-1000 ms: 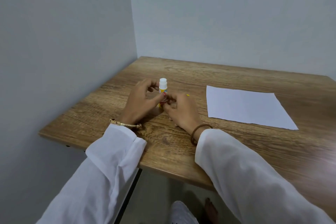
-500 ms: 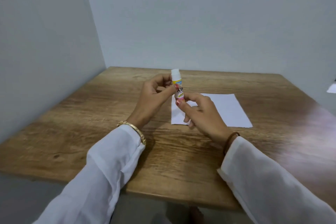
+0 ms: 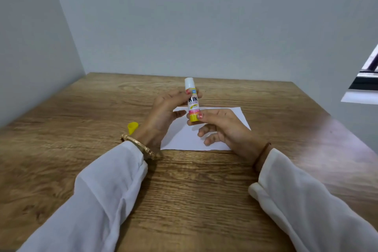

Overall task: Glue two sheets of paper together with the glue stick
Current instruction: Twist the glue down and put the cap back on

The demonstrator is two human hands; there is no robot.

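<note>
Table [image 3: 61, 149] of wood grain, set in a wall corner. White paper [image 3: 184, 139] lies flat near its middle, under both hands; only one sheet can be told apart, a second may lie beneath or be out of view. Left hand [image 3: 163, 108] grips the upper barrel of the glue stick [image 3: 192, 101]; right hand [image 3: 223, 127] pinches its yellow base between thumb and forefinger, other fingers loosely spread. Stick is upright above the paper, white tip uppermost. Yellow cap [image 3: 133, 127] lies on the table just left of the left wrist.

Risks, judged:
- Base twisted too far: glue column overextends, smears or snaps on the sheet.
- Paper is unweighted; a stroke with no hand holding it down could drag or crease it.
- Cap sits on its side and could roll off.

Writing: bold black "KIN" on the label; smaller lines below too blurred to read.
</note>
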